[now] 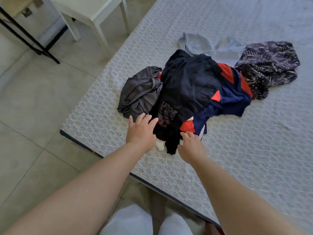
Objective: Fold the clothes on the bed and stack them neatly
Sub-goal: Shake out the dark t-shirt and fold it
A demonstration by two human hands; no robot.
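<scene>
both arms reach out over the near edge of the bed [237, 158], toward an unfolded heap of clothes lying on its pale patterned cover. the left hand [140, 131] is open, palm down, its fingers [152, 122] straight and slightly spread; their tips sit at the near edge of the black garment [188, 85] with faint lettering, just beside the crumpled grey garment [140, 92] — whether they touch the cloth or hover just over it cannot be told. the right hand [192, 148] is also open with relaxed, loosely spread fingers [188, 135], the tips close to the dark hem and the red, navy and white garment [228, 97] that lies under the black one. neither hand grips anything.

the heap sits toward the near left part of the bed. behind it a pale blue garment [199, 43] lies flattened, and to the right a dark patterned piece [269, 63] with pale leaf and dot prints is bunched up — touching the red and navy one.

off the bed, a white stool [94, 11] stands on the tiled floor [33, 99], next to black metal legs [28, 38].
</scene>
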